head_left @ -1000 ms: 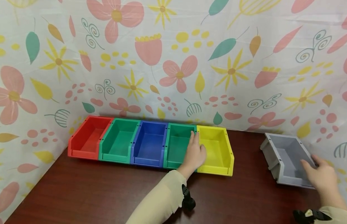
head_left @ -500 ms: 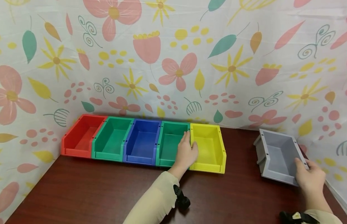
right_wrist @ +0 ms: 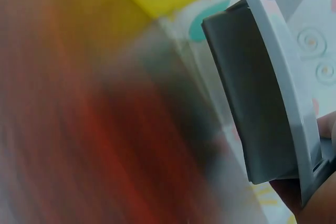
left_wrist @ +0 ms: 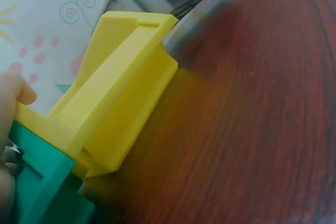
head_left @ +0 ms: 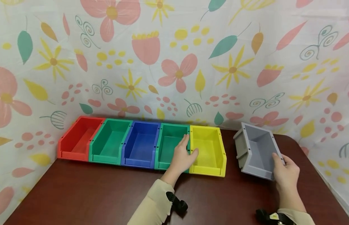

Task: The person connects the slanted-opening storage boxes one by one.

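Note:
A row of open-front plastic storage bins lies joined side by side on the table. From the left they are a red bin (head_left: 78, 140), a green bin (head_left: 111, 143), a blue bin (head_left: 141, 147), a second green bin (head_left: 169, 140) and a yellow bin (head_left: 206, 150). My left hand (head_left: 180, 161) grips the adjoining walls of the second green and yellow bins, fingers on the green side, thumb (left_wrist: 23, 90) on the yellow side. My right hand (head_left: 286, 171) holds a grey bin (head_left: 259, 150) by its right wall. It appears raised and tilted, apart from the yellow bin.
The dark reddish-brown table (head_left: 107, 193) has a rounded far right corner. A flower-patterned cloth (head_left: 174, 37) hangs behind and along both sides. Black wrist cameras are strapped over both cream sleeves (head_left: 152, 203).
My right hand has brought the grey bin leftward, closer to the yellow bin. The left hand keeps its place at the green and yellow walls. The head view has shifted slightly.

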`<state>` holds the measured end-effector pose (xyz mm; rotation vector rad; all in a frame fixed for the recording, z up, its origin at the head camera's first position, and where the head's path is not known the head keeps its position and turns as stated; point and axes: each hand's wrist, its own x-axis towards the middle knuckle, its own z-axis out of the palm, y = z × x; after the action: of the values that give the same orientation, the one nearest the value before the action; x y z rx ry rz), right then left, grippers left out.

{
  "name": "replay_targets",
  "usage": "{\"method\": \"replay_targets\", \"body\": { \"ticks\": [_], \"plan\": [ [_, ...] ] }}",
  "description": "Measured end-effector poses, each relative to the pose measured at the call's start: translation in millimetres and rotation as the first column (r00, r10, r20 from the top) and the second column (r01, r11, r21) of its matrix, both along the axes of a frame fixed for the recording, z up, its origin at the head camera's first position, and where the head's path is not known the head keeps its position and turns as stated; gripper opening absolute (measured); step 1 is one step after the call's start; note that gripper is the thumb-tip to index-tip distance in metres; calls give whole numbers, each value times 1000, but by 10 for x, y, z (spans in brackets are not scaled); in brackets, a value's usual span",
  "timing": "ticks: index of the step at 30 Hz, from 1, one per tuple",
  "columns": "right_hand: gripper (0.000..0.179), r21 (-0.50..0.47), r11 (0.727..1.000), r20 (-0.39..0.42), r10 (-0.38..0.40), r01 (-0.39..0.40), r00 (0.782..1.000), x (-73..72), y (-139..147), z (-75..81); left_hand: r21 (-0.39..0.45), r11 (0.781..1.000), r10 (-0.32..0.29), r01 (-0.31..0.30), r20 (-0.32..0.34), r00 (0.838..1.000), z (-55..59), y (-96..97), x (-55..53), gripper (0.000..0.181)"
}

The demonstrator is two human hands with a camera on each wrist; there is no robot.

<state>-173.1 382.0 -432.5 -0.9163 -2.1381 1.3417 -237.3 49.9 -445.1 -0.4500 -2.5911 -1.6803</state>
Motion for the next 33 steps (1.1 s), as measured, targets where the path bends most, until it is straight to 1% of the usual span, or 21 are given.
{"method": "replay_targets", "body": {
  "ticks": [3, 6, 8, 11, 14, 19, 22, 26, 33],
  "plan": [
    [33, 5, 1000, -11, 27, -27, 1000, -10, -127, 41, -6, 1000, -1, 1, -17, 1000, -16, -20, 32, 70],
    [35, 38, 998, -27, 46, -45, 999, -28, -222, 106, -3, 1000, -28, 28, -21, 999, -23, -43, 27, 71],
    [34, 58, 997, -39, 54, -52, 998, -39, -277, 150, 3, 998, -59, 59, 3, 998, -21, -71, 14, 72],
    [36, 89, 994, -41, 73, -70, 996, -55, -347, 208, 22, 994, -110, 109, 48, 993, -10, -119, -10, 73],
    [40, 99, 991, -41, 93, -88, 995, -77, -402, 246, 40, 990, -139, 136, 84, 987, 0, -154, -24, 73],
    [37, 95, 990, -62, 107, -101, 992, -120, -449, 254, 62, 991, -124, 119, 90, 988, -12, -170, -33, 71],
    [36, 89, 991, -72, 108, -102, 991, -132, -461, 247, 60, 993, -108, 104, 79, 991, -17, -165, -39, 71],
    [37, 80, 992, -66, 103, -98, 992, -126, -468, 254, 48, 994, -103, 100, 65, 993, -18, -145, -41, 71],
    [39, 92, 991, -48, 101, -96, 994, -117, -473, 305, 63, 993, -106, 101, 74, 992, 4, -132, -43, 71]
  ]
}}
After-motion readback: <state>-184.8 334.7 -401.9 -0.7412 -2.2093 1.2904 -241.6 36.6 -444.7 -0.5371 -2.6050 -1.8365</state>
